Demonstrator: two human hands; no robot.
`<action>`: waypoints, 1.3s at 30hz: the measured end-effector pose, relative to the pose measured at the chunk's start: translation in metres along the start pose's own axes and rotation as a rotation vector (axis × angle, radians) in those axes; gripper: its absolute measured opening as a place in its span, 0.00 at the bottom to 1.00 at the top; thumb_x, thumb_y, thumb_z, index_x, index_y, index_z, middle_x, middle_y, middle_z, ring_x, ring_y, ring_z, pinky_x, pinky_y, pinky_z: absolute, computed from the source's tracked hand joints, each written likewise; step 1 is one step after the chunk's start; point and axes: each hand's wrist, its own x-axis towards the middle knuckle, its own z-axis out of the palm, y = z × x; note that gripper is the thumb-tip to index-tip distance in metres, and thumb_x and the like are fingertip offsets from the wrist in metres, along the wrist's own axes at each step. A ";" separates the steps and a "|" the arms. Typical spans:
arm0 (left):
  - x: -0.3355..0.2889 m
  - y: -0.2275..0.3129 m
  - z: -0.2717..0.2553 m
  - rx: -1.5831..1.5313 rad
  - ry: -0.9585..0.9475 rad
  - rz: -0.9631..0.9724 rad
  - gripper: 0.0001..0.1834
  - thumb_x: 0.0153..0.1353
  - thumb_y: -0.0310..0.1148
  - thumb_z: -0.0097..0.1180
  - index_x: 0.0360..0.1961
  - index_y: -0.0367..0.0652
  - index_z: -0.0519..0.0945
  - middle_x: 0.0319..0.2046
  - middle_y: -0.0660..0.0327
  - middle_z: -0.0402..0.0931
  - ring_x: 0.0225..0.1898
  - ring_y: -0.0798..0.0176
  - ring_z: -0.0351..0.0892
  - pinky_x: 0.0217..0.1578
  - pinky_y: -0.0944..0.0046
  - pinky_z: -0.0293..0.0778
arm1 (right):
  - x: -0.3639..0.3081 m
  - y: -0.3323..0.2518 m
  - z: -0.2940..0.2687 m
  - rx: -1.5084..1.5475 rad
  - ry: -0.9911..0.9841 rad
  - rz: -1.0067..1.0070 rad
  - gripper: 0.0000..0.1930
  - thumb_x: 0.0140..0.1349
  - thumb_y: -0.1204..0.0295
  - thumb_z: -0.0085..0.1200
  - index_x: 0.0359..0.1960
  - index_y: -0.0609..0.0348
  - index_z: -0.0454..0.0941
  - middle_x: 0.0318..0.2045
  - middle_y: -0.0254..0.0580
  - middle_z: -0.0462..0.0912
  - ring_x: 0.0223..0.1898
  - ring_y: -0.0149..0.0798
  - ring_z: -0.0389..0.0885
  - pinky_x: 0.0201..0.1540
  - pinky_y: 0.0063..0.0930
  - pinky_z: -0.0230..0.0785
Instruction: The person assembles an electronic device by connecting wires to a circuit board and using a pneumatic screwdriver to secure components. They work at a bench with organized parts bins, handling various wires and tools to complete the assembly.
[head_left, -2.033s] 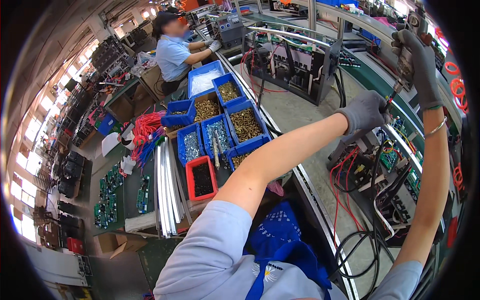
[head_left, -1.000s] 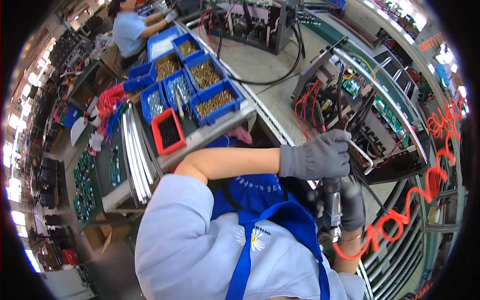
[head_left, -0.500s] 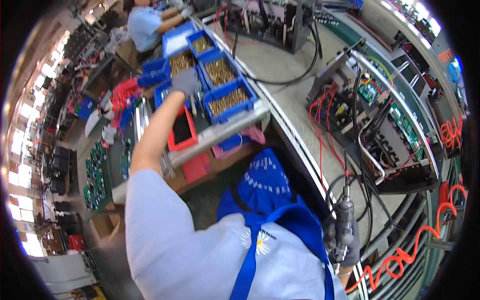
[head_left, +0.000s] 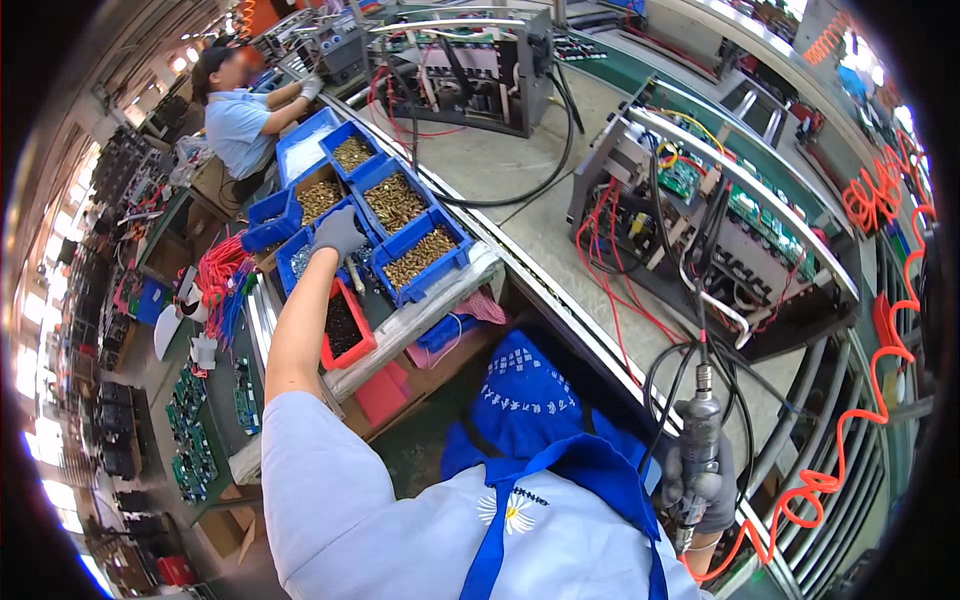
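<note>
My left hand [head_left: 340, 232], in a grey glove, reaches over a blue bin of silvery small parts [head_left: 300, 262]; its fingertips are hidden, so I cannot tell what they hold. Beside it stand blue bins heaped with brass-coloured fasteners [head_left: 394, 203] and a red bin of dark small parts [head_left: 343, 325]. Low on the right, my gloved right hand [head_left: 712, 490] is wrapped round a metal-bodied power screwdriver [head_left: 702, 430], its bit upward. Beyond the driver stands an opened electrical unit [head_left: 720, 220] with green circuit boards and red and black wires.
A second opened unit [head_left: 470, 75] stands farther back on the bench [head_left: 500, 165]. A co-worker in a light blue shirt [head_left: 238, 130] is at the far left. Orange coiled hose [head_left: 810, 500] hangs at right. Circuit boards [head_left: 190, 430] and red wire bundles [head_left: 222, 270] lie at left.
The view has shifted, so the bins appear lower and more to the left. My left hand stays over the silvery-parts bin, and my right hand still grips the power screwdriver.
</note>
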 end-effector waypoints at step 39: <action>0.038 -0.173 0.076 -1.267 0.193 -0.081 0.17 0.72 0.35 0.45 0.54 0.34 0.75 0.36 0.63 0.76 0.34 0.72 0.75 0.29 0.78 0.74 | -0.006 -0.079 -0.061 -0.060 0.389 -0.232 0.34 0.51 0.58 0.57 0.59 0.62 0.65 0.29 0.38 0.76 0.21 0.26 0.77 0.23 0.19 0.73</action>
